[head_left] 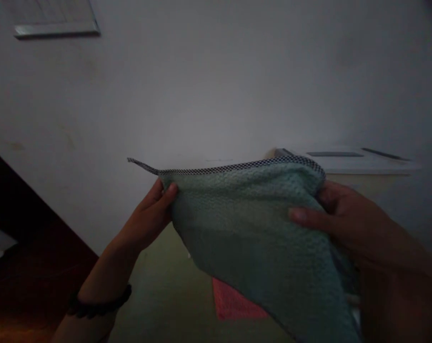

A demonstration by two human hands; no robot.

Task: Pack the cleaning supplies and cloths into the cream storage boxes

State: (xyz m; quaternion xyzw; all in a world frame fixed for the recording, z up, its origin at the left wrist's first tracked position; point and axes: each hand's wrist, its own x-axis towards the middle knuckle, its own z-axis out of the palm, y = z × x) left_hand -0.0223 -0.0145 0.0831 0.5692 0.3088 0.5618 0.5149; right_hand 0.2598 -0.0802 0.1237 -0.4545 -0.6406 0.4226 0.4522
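A light green cleaning cloth (244,214) with a black-and-white checked edging hangs stretched between my two hands. My left hand (151,214) pinches its upper left corner between thumb and fingers, and a short tail of the edging sticks out past it. At the upper right side, my right hand (337,214) grips the cloth with the thumb lying on its front; the fingers are partly behind the fabric. Its lower part droops toward the bottom right. Beneath the cloth a pink cloth (235,302) shows in part on a greenish surface (162,286).
A pale wall (208,85) fills the background. Against it on the right lies a white flat object (358,164) with dark slots. A metal-edged frame (56,31) hangs at the upper left. The dark reddish floor (40,271) shows at the lower left.
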